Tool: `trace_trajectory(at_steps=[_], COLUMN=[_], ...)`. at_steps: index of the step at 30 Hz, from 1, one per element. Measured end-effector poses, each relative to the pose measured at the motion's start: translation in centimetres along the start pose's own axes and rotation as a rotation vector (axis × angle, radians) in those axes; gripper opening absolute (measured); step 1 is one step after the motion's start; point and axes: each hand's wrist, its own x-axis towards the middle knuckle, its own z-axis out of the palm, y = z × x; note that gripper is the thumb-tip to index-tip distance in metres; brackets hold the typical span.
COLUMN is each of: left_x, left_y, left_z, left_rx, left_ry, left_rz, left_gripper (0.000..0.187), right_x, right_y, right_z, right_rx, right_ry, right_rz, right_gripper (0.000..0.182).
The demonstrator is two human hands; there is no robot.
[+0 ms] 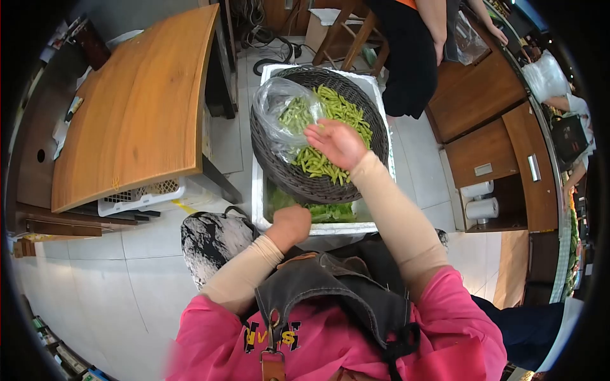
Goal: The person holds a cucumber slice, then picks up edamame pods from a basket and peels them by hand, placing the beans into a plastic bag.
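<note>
A dark round wicker basket point(273, 166) rests on a white foam box point(258, 197). Loose green pods point(343, 111) lie in the basket, and a clear plastic bag point(272, 108) with more pods inside sits on its left part. Over the pods, at the bag's right edge, my right hand point(340, 143) is palm up with its fingers apart; nothing clear shows in it. My left hand point(291, 223) is curled at the box's near edge, beside green leaves point(330, 212) inside the box; its fingertips are hidden.
A wooden table point(140, 95) stands at the left, above a white plastic crate point(143, 195). Another person point(406, 57) is at the top beside a wooden stool point(356, 41). Wooden cabinets point(480, 149) with paper rolls point(481, 208) stand at the right.
</note>
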Motion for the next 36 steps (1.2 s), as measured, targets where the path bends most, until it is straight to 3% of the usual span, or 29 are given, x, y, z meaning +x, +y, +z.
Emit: trace_trajectory(at_steps=[3, 6, 7, 10, 13, 20, 21, 24, 25, 28, 30, 32, 34, 35, 36], left_x=[-0.1, -0.2, -0.3, -0.3, -0.3, 0.5, 0.7, 0.5, 0.3, 0.3, 0.1, -0.2, 0.2, -0.2, 0.1], left_y=[1.1, 1.6, 1.8, 2.1, 2.2, 2.1, 2.0, 2.2, 2.3, 2.6, 2.8, 3.0, 3.3, 4.1, 4.4], left_z=[-1.1, -1.5, -1.8, -3.2, -3.6, -3.8, -4.0, -4.5, -4.9, -5.4, -5.7, -5.8, -6.0, -6.9, -7.0], left_rx=[-0.086, -0.154, -0.16, -0.171, -0.192, -0.163, -0.174, -0.216, -0.23, -0.244, -0.273, -0.422, -0.579, -0.597, -0.49], left_ry=[0.085, 0.103, 0.112, 0.09, 0.065, -0.067, -0.072, -0.097, -0.109, -0.076, -0.014, 0.225, 0.533, 0.537, 0.689], left_rz=[0.139, 0.209, 0.217, 0.197, 0.179, 0.176, 0.165, 0.155, 0.154, 0.188, 0.198, 0.238, 0.324, 0.271, 0.382], left_gripper=[0.017, 0.018, 0.018, 0.018, 0.019, 0.03, 0.03, 0.03, 0.029, 0.026, 0.024, 0.022, 0.024, 0.03, 0.034], right_x=[3.7, 6.1, 6.4, 7.4, 8.2, 10.0, 10.4, 9.8, 9.7, 7.6, 5.8, 2.2, -3.4, -5.9, -8.5], right_y=[-1.0, -0.3, -0.3, -0.4, 0.4, 3.1, 2.8, 1.5, 1.8, 0.7, 0.1, -0.2, -0.9, -0.7, -0.5], right_z=[2.1, 1.2, -0.1, -4.0, -8.3, -7.8, -7.8, -8.1, -8.9, -9.7, -10.6, -11.3, -9.1, -8.7, -8.0], right_rx=[-0.413, -0.472, -0.568, -0.931, -1.294, -1.532, -1.594, -1.419, -1.41, -1.186, -0.989, -0.739, -0.695, -0.72, -0.786], right_ry=[-0.032, 0.043, 0.075, 0.361, 0.438, 0.355, 0.382, 0.441, 0.476, 0.6, 0.498, 0.399, 0.275, 0.168, 0.124], right_rz=[0.039, -0.033, -0.19, -0.448, -0.361, -0.586, -0.494, -0.342, -0.448, -0.488, -0.48, -0.46, -0.417, -0.403, -0.308], right_gripper=[0.047, 0.039, 0.029, 0.024, 0.024, 0.021, 0.018, 0.014, 0.01, 0.009, 0.01, 0.01, 0.007, 0.003, 0.01])
